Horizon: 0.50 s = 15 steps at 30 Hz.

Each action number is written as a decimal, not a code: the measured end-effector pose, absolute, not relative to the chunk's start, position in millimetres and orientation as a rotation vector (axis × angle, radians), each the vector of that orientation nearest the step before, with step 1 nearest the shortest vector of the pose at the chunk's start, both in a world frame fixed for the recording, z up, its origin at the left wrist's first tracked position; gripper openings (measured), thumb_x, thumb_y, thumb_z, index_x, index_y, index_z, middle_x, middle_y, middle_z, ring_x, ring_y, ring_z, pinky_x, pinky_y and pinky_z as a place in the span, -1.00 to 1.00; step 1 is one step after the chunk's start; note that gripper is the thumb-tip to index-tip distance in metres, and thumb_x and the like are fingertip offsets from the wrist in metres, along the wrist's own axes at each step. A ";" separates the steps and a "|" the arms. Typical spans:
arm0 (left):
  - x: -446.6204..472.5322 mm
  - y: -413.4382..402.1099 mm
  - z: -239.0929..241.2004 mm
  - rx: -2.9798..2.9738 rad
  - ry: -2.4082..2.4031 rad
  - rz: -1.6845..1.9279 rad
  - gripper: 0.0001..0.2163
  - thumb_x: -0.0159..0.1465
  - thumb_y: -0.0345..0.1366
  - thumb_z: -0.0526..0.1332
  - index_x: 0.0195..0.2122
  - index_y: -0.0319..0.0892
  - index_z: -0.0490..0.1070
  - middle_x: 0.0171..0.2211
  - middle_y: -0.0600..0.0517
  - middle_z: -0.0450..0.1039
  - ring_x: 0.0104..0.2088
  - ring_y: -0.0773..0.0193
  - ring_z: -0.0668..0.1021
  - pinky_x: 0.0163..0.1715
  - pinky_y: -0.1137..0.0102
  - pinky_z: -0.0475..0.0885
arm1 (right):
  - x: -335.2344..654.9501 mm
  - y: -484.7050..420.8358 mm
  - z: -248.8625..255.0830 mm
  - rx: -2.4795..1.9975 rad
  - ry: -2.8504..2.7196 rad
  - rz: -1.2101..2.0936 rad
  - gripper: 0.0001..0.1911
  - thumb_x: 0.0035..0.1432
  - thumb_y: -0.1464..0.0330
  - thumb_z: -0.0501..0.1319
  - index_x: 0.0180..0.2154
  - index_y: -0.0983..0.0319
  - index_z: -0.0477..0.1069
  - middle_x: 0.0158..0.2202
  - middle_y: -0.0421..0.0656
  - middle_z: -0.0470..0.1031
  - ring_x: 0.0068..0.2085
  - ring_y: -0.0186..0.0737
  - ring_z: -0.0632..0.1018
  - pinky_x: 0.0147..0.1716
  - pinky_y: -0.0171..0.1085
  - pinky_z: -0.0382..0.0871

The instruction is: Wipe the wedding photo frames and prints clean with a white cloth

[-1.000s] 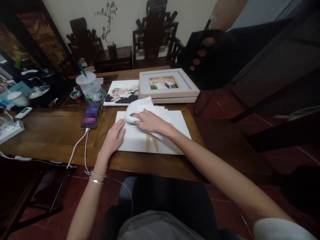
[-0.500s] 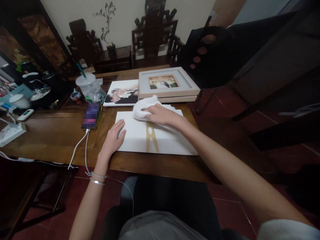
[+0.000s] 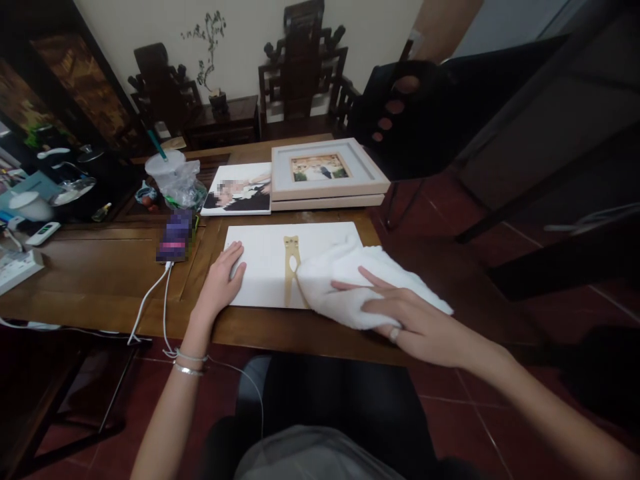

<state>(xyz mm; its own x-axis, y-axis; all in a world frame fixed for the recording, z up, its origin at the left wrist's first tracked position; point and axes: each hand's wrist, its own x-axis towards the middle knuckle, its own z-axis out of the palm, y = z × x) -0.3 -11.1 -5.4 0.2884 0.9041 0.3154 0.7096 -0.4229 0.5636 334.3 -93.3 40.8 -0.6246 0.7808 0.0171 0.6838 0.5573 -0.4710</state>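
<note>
A white rectangular board [image 3: 257, 267] lies flat near the table's front edge. Fixed at its middle is a tan, forked piece [image 3: 290, 253], perhaps a stand or hanger, its lower right leg partly covered. My left hand [image 3: 224, 277] rests on the board's left edge with fingers stretched flat and thumb apart. In my right hand [image 3: 400, 317] is a white cloth [image 3: 345, 280], bunched under the fingers and spread over the board's right part and its front right corner. The cloth hides that side of the board.
Behind the board are a photo panel [image 3: 240, 190] and stacked wooden picture frames [image 3: 330, 190]. To the left lie a phone [image 3: 175, 237] with a white cable [image 3: 150, 293], a plastic-wrapped cup [image 3: 167, 167] and a power strip [image 3: 20, 267]. Dark carved chairs [image 3: 303, 73] stand beyond the table.
My right hand has swept the cloth from the board's far middle toward its near right corner, uncovering the top of the tan piece. My left hand stays on the left edge.
</note>
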 end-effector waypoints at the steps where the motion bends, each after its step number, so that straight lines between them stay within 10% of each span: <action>1: -0.2 -11.2 -5.3 2.254 1.465 0.872 -0.60 0.35 -0.25 0.07 0.16 -0.26 0.37 0.24 -0.18 0.30 0.29 0.08 0.31 0.31 0.07 0.16 | 338.0 -96.4 41.1 -1.258 -2.567 0.666 -0.73 0.01 0.44 0.03 -0.38 0.11 0.49 0.06 -0.14 0.54 0.30 0.13 0.26 0.21 0.19 0.20; 15: -3.7 -9.1 -7.4 2.243 1.457 0.870 -0.61 0.34 -0.23 0.08 0.15 -0.21 0.38 0.24 -0.15 0.32 0.28 0.11 0.32 0.31 0.08 0.16 | 324.8 64.1 60.3 -1.532 -2.233 0.827 -0.70 0.07 0.38 0.01 -0.29 0.36 0.46 -0.13 0.06 0.55 -0.14 0.04 0.52 -0.15 -0.12 0.37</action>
